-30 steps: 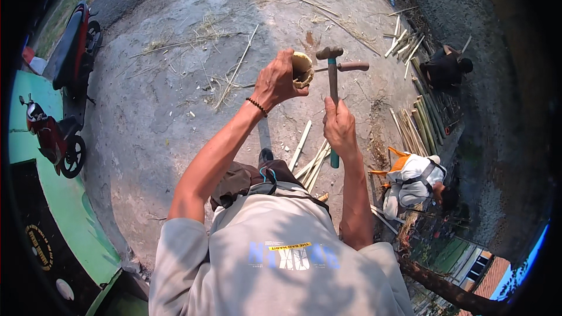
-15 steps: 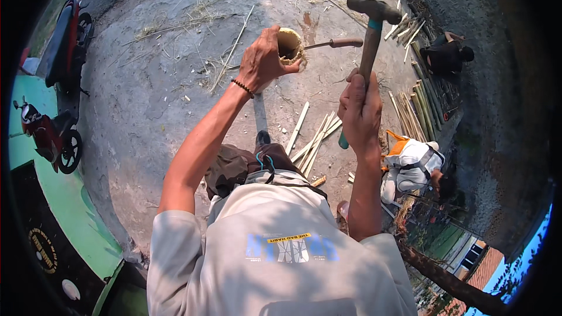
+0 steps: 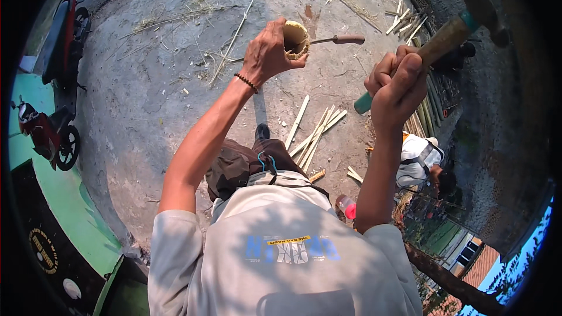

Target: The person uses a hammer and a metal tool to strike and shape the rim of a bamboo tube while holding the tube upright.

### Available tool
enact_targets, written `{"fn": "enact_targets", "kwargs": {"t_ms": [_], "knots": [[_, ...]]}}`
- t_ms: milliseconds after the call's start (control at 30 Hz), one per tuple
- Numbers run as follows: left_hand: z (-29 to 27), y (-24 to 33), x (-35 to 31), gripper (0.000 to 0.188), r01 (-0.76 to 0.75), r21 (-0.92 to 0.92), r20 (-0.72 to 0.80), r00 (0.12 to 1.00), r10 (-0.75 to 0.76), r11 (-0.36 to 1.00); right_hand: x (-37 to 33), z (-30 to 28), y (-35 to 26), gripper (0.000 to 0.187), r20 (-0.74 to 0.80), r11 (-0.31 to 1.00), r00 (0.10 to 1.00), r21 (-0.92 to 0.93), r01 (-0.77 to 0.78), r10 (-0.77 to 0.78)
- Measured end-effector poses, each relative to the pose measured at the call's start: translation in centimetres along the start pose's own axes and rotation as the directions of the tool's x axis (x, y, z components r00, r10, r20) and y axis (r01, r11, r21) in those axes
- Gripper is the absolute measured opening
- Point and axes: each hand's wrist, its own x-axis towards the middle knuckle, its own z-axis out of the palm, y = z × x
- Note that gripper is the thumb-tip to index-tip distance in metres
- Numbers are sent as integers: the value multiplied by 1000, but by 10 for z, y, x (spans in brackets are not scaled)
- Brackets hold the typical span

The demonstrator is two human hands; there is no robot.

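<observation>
My left hand [image 3: 264, 50] is wrapped around the upper end of a hollow bamboo tube [image 3: 304, 51], whose pale, open end faces me. A knife [image 3: 349, 39] with a brown handle extends to the right from the tube. Most of its blade is hidden behind the tube and hand, so I cannot tell whether it touches the bamboo. Higher up on the right, my right hand [image 3: 399, 90] is closed around a claw hammer [image 3: 446, 41] with a wooden handle and a green butt. The hammer head is raised toward the upper right, apart from the knife.
Split bamboo strips [image 3: 316, 138] lie on the concrete by my foot. A pink-topped container [image 3: 347, 206] stands beside my right arm. Bamboo poles [image 3: 434, 102] and a crouching person in white [image 3: 418, 161] are to the right. Two motorbikes [image 3: 44, 131] are parked on the left.
My right hand has moved up and to the right with the hammer, tilting its head outward. My left hand still grips the bamboo tube, with the knife in nearly the same place.
</observation>
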Motion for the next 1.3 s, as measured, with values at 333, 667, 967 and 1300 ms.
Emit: {"fn": "enact_targets", "kwargs": {"t_ms": [333, 667, 967, 1300], "knots": [[-5, -4, 3, 91, -13, 16, -15, 1000, 14, 1000, -4, 16, -1, 47, -26, 968, 975, -114, -224, 223], [0, -6, -1, 90, -34, 4, -9, 999, 34, 999, -41, 4, 80, 47, 27, 860, 938, -409, -304, 345], [1, 12, -21, 91, -31, -29, 21, 999, 32, 999, -72, -3, 173, 47, 84, 692, 888, -662, -289, 452], [5, 3, 22, 90, -57, 5, -27, 998, 57, 998, -75, -11, 215, 44, 68, 687, 935, -697, -206, 349]]}}
